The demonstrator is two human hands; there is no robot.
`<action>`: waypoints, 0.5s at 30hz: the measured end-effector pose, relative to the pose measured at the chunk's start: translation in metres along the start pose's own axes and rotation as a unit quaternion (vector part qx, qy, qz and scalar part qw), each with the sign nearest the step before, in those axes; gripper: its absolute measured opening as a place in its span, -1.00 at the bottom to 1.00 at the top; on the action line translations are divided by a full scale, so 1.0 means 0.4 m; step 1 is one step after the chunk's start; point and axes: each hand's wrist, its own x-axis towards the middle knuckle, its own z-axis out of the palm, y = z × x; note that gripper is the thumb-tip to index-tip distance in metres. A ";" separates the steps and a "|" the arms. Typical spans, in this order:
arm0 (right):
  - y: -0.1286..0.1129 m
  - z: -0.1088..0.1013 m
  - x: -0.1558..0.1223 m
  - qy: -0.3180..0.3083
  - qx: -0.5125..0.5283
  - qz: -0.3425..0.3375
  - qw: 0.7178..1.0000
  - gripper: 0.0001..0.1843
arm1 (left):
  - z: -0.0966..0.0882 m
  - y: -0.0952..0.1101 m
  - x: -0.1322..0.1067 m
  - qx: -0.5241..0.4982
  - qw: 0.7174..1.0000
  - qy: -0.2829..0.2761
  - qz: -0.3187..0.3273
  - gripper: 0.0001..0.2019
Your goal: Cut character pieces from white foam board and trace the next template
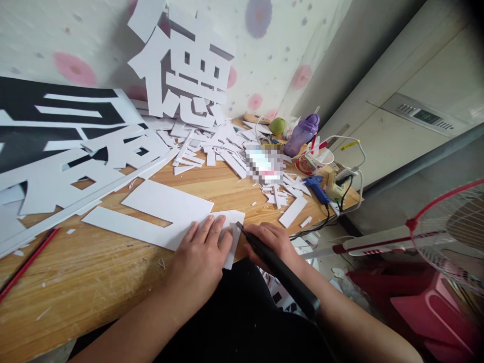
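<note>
A white foam board piece [147, 229] with a slot cut into it lies flat near the table's front edge. My left hand [206, 247] rests on its right part, palm down, with the fingers stretched out. My right hand [270, 244] is wrapped round a knife [289, 285] with a long black handle. The knife's narrow tip points at the board's right end, just beside my left fingers; whether it touches the board I cannot tell. Part of the right-hand fingers is hidden behind the handle.
A large white cut-out character [185, 83] leans on the wall above heaped foam scraps [212, 141]. At left lie more cut-out sheets [102, 166] and a red pencil-like stick [28, 264]. A purple bottle [302, 133], paper tub [315, 159] and blue glue gun [317, 189] stand or lie at right.
</note>
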 end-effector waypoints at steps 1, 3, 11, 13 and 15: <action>-0.004 -0.003 -0.006 0.002 -0.001 0.001 1.000 -0.65 | -0.001 -0.001 0.000 -0.001 1.000 -0.002 0.001 -0.54; -0.012 -0.009 -0.017 0.005 -0.005 0.003 1.000 -0.66 | -0.002 -0.002 0.001 -0.007 1.000 -0.006 0.005 -0.49; -0.028 -0.007 -0.062 0.033 0.003 0.013 0.999 -0.66 | -0.006 -0.008 0.001 -0.011 1.000 -0.017 0.014 -0.39; -0.025 0.002 -0.077 0.043 0.018 0.035 0.998 -0.67 | -0.006 -0.012 -0.001 -0.010 1.000 -0.013 0.020 -0.39; -0.017 0.009 -0.085 0.081 0.040 0.089 0.992 -0.71 | -0.001 -0.018 -0.005 -0.017 1.000 0.006 0.023 -0.43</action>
